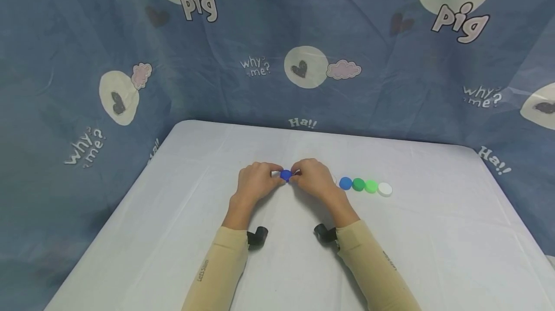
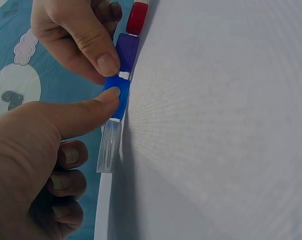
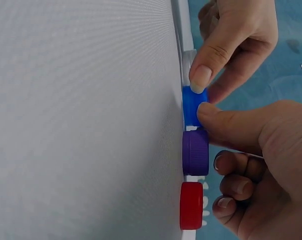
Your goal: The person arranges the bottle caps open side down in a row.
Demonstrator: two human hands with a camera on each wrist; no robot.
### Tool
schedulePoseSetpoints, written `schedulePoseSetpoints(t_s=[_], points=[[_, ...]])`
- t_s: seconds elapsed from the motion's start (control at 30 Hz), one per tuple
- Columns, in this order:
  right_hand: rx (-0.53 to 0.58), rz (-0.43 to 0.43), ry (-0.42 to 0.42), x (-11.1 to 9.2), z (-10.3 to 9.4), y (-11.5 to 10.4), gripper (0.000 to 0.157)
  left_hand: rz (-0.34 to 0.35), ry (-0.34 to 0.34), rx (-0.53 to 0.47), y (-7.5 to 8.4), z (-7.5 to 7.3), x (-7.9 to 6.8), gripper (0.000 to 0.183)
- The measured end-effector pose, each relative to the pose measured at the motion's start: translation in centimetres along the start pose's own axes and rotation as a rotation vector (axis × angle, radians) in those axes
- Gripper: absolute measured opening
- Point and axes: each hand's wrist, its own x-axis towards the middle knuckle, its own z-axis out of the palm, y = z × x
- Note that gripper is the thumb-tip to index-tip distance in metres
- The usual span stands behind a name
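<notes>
A blue bottle cap (image 1: 285,175) stands between the two hands on the white table. My left hand (image 1: 256,181) pinches one side of it, the thumb lying on its near edge. From the other side my right hand (image 1: 314,177) pinches the same cap, its thumb tip close to the left one. In the right wrist view a purple bottle cap (image 3: 196,152) sits just beside the blue cap, followed by a red cap (image 3: 192,206). A clear ribbed cap (image 2: 109,147) adjoins the blue one on the left hand's side. Both index fingertips are largely hidden.
To the right, the row continues with a second blue cap (image 1: 345,183), a dark green cap (image 1: 358,184), a light green cap (image 1: 371,186) and a white cap (image 1: 385,189). A patterned blue curtain (image 1: 260,21) hangs behind the white table (image 1: 433,253).
</notes>
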Motion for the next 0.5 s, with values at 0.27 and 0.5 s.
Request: schedulePoseSetpoints(t_s=[0.27, 0.5], points=[[0.003, 0.009, -0.008, 0.09, 0.19, -0.16, 0.020, -0.002, -0.002, 0.005, -0.20, 0.05, -0.08, 0.039], [0.024, 0.009, -0.010, 0.43, 0.25, -0.50, 0.024, -0.016, 0.010, 0.027, -0.37, -0.32, -0.36, 0.044]])
